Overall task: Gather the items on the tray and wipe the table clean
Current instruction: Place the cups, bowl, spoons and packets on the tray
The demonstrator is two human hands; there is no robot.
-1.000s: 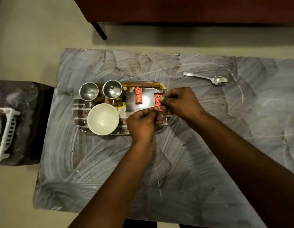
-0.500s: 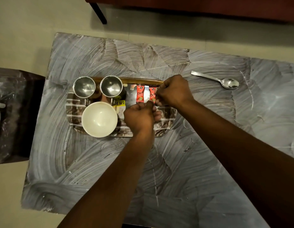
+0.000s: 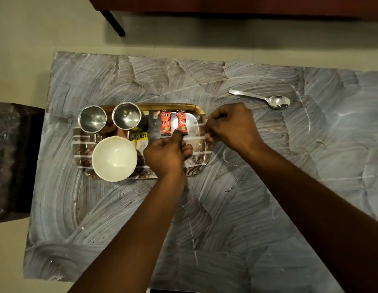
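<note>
A shiny tray (image 3: 197,109) with a wooden far rim sits on the left half of the smeared grey table (image 3: 226,218). It holds two steel cups (image 3: 92,118) (image 3: 126,116), a white bowl (image 3: 114,159) and two red sachets side by side (image 3: 165,123) (image 3: 181,120). My left hand (image 3: 164,155) is over the tray and pinches the lower end of the right sachet. My right hand (image 3: 230,125) hovers just past the tray's right rim, fingers curled, holding nothing. A steel spoon (image 3: 266,99) lies on the table at the far right, off the tray.
A yellow price sticker (image 3: 139,136) shows on the tray between cup and bowl. A dark side table (image 3: 12,161) stands against the table's left edge. Dark furniture with a black leg (image 3: 115,23) stands beyond the far edge.
The second red sachet has come down flat beside the first one. My right hand has let go of it and pulled away to the right, past the tray's rim.
</note>
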